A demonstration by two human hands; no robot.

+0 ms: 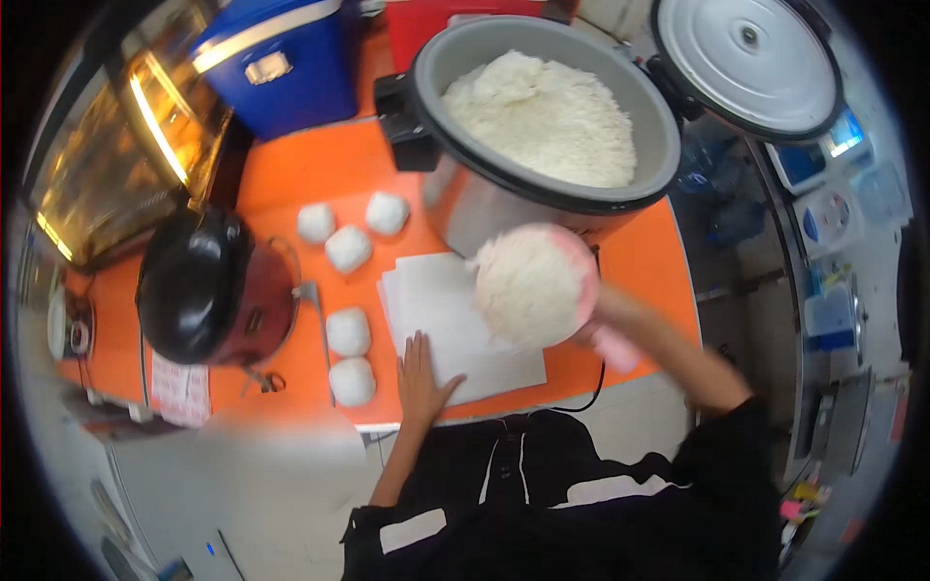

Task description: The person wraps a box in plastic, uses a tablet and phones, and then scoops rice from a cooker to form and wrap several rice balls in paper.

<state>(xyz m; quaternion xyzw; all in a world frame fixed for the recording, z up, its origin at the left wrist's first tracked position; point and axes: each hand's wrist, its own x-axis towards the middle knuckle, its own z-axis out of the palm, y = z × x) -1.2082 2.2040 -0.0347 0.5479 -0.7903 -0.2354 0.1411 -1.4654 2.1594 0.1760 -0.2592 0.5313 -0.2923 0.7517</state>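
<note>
My left hand [420,381] lies flat with fingers stretched on a stack of white paper sheets [441,290] at the table's front edge. In my right hand [603,310] is a pink scoop [585,266], its handle pointing down to the right. Cooked rice [528,289] fills the scoop, held over the right part of the sheets. Beyond it stands a large rice cooker [504,198] with its top uncovered, heaped with white rice [552,116]. Several rounded white paper-wrapped bundles [349,249] sit on the orange table [300,160], left of the sheets.
A dark-lidded smaller cooker [199,286] stands at the left, with scissors [269,382] near it. Behind are a blue cooler box [291,73] and a lit glass display case [126,145]. The big cooker's round lid [751,58] is at the upper right.
</note>
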